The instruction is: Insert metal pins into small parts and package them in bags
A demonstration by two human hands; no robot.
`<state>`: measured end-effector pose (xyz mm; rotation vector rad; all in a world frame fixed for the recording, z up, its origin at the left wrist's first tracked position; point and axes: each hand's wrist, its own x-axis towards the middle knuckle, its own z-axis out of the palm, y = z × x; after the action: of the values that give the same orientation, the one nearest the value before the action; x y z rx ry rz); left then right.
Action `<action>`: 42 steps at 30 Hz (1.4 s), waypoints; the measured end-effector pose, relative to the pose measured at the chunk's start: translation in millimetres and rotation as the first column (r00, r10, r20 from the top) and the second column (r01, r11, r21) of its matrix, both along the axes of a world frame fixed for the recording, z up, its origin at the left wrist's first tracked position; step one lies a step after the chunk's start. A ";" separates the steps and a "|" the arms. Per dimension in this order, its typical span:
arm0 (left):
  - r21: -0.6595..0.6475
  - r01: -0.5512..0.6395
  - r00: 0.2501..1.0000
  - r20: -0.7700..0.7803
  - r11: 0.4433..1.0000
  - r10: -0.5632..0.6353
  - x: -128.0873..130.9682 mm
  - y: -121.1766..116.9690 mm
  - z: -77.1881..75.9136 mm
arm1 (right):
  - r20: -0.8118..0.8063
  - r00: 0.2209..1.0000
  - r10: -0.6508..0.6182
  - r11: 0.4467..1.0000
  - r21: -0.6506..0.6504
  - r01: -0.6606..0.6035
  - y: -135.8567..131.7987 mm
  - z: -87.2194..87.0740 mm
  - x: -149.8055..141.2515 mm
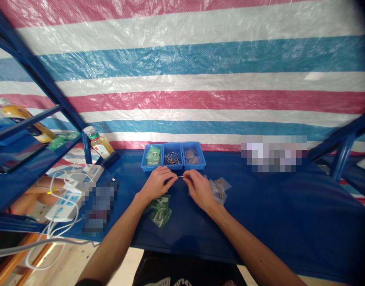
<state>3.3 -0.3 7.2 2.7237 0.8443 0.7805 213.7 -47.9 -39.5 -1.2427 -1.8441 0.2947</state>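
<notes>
My left hand (160, 182) and my right hand (199, 187) meet over the middle of the blue table. Between their fingertips they hold a thin metal pin (181, 176), one end in each pinch. Just beyond are three blue bins side by side: the left bin (143, 163) has green packets, the middle bin (172, 167) many small metal pins, the right bin (203, 161) clear plastic bags. Green packets (161, 214) lie below my left hand. Clear bags with brownish pieces (220, 187) lie beside my right hand, which partly covers them.
White power strips (64, 204) with tangled cables run along the table's left edge. A bottle (99, 145) of yellowish drink stands behind them. Blue metal posts (344, 153) frame both sides. Another person's bare limbs (30, 194) show at far left. Two areas are pixelated.
</notes>
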 end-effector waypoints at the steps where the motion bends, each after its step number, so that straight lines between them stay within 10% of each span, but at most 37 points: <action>1: -0.002 0.001 1.000 0.000 1.000 -0.001 0.1 -0.1 -0.2 | 0.005 1.000 0.003 1.000 0.001 -0.003 -0.1 0.6 -0.1; 42: -0.008 0.043 0.999 -0.004 0.999 -0.044 6.2 -4.2 -0.4 | 0.017 0.997 0.078 0.996 -0.042 -0.077 -4.1 3.9 -4.0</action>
<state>9.5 -4.5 6.8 2.7276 0.7846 0.7611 209.7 -52.0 -35.6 -1.2074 -1.9134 0.3671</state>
